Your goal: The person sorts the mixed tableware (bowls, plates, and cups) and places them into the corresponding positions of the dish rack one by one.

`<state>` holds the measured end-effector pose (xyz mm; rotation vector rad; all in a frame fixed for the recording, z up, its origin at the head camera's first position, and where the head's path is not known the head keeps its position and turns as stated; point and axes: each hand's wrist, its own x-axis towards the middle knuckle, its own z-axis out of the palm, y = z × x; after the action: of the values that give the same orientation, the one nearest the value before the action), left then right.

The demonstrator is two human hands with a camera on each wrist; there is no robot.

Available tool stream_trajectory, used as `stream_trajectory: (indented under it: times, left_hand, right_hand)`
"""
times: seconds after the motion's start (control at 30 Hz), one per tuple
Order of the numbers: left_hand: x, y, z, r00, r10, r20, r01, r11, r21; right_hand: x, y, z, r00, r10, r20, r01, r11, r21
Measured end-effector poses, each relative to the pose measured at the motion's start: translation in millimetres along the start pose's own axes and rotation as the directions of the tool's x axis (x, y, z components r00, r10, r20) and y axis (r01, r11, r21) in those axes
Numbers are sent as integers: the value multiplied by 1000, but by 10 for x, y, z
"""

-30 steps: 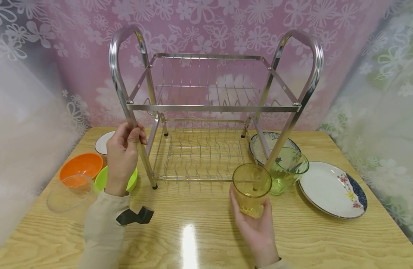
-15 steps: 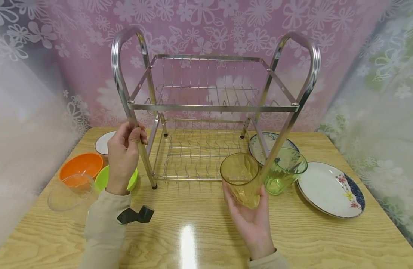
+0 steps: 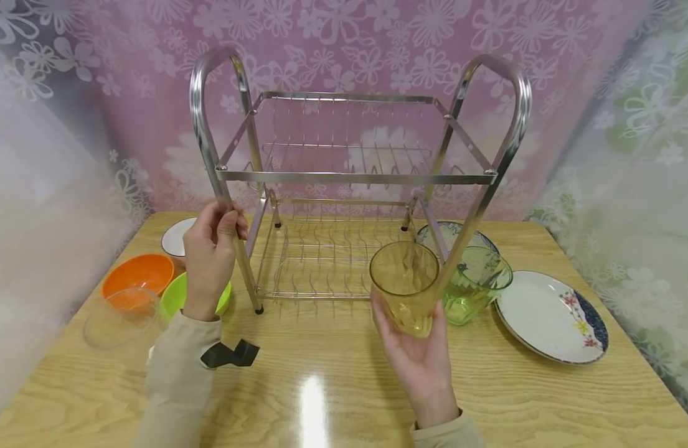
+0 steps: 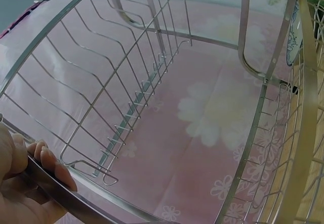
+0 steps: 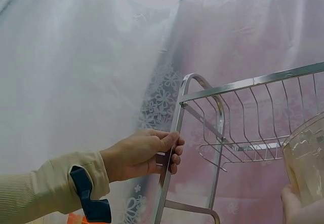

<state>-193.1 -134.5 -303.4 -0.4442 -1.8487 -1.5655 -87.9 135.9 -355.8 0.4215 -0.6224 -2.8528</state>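
Note:
A two-tier metal dish rack [image 3: 355,180] stands on the wooden table. My left hand [image 3: 212,258] grips its front left post, thumb in front and fingers curled behind, as the right wrist view also shows. My right hand [image 3: 416,367] holds an amber glass [image 3: 408,292] from below, thumb and fingers on either side of its lower part. The glass is upright with its mouth facing up, in front of the rack's lower tier by the front right post. In the right wrist view the amber glass [image 5: 308,158] shows at the right edge.
Right of the rack stand a green glass [image 3: 478,283], a blue-rimmed plate [image 3: 433,236] behind it, and a white floral plate [image 3: 545,317]. To the left are an orange bowl [image 3: 139,274], a lime green bowl [image 3: 174,297], a white dish [image 3: 177,238] and a clear bowl [image 3: 119,323].
My right hand has carried the amber glass up in view and toward the rack, first leftward, then slightly back right. My left hand keeps its grip on the post.

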Motion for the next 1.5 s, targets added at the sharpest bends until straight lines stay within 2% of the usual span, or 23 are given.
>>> stream_trajectory:
  times: [0.13,0.27,0.4,0.67,0.87,1.17,1.5]
  left_hand:
    - [9,-12,20,1000,24,-2,-24,1000,17]
    - [14,-19,24,999,48,-15,-47,997,63]
    - [14,-23,8,999,47,-19,-45,994,101]
    - [61,-17,-19,999,43,16,-44,991,129]
    - [55,-21,-21,999,30,12,-31,989,142]
    - [14,-23,-3,998,51,25,-54,987,154]
    - [-27,-31,10,998,23,64,-34,983,180]
  right_hand:
    - [8,35,32,1000,-5,8,6,999,-37]
    - [24,61,83,999,-4,-33,1,996,-94]
    - [51,78,159,998,21,-61,-30,987,-159]
    - [246,101,301,997,64,-51,-76,955,-288]
    - [350,87,294,995,29,-91,-55,950,-308]
    - [457,78,319,996,-16,-86,-13,944,-330]
    - [501,43,317,994,-29,-102,-2,956,-295]
